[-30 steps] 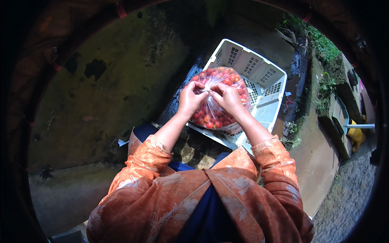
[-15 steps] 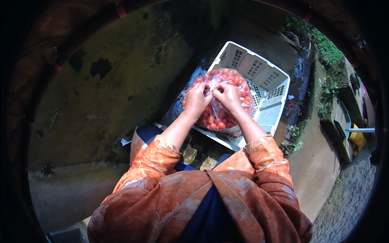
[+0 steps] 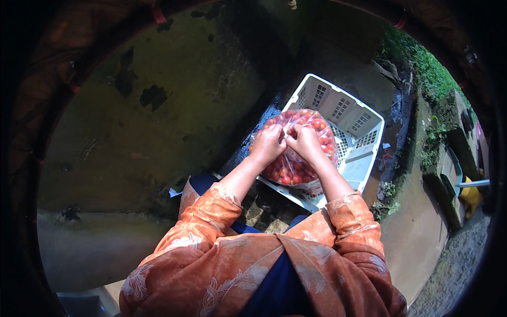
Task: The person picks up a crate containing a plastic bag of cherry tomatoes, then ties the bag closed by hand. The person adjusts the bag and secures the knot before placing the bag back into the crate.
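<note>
Damp concrete ground [image 3: 132, 158] lying underneath, white slatted crate [image 3: 364, 132] sitting on it; clear plastic bag [image 3: 296, 171] bulging with small red tomatoes, resting in crate's near corner; left hand [image 3: 268, 143] and right hand [image 3: 303, 142] pinching bag's gathered top, fingers closed on it.

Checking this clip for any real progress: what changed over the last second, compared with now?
Very little. Both hands, the left hand and right hand, drew a bit closer together on the top of the clear bag of small red fruit, still gripping it. Nothing was let go or newly picked up. The bag stays in the white plastic crate, which has not shifted on the ground.
</note>
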The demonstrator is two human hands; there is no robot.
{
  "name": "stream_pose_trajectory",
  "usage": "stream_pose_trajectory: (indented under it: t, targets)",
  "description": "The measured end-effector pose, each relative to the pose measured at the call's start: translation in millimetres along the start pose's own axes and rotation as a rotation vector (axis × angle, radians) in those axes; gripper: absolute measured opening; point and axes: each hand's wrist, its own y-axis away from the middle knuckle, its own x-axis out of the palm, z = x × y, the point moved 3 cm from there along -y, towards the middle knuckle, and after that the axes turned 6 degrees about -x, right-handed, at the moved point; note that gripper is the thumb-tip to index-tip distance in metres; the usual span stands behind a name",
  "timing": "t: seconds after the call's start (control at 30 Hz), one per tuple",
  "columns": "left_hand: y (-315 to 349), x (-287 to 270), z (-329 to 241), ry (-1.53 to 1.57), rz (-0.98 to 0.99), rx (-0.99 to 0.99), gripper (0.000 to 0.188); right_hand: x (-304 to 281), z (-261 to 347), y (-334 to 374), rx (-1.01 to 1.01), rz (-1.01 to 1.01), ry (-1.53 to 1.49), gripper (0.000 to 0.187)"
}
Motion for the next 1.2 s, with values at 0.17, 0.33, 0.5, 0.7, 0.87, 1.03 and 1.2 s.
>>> stream_pose_trajectory:
  t: [0.17,0.33,0.5,0.7,0.87,1.03,1.2]
  targets:
    - [2,-8,-2,-0.073,0.057,0.145,0.028,-1,-2,-6,0.009,0.03,-0.135,0.016]
    - [0,3,6,-0.09,0.128,0.03,0.028,11,-8,-9,-0.011,-0.021,0.004,0.015]
    - [-4,13,17,-0.058,0.096,-0.078,0.021,18,-14,-10,0.012,0.008,0.018,0.018]
    - [-4,4,16,0.068,0.051,-0.054,0.021,12,-10,-14,-0.006,0.079,-0.084,0.02]
    - [-1,-2,19,0.198,0.108,-0.053,0.023,16,-23,-14,0.335,0.196,-0.527,0.015]
    - [3,2,19,0.273,0.025,-0.092,0.029,11,-31,-11,0.236,0.151,-0.579,0.011]
    - [4,4,13,0.277,-0.032,-0.149,0.043,2,-17,-7,0.014,0.058,-0.416,0.022]
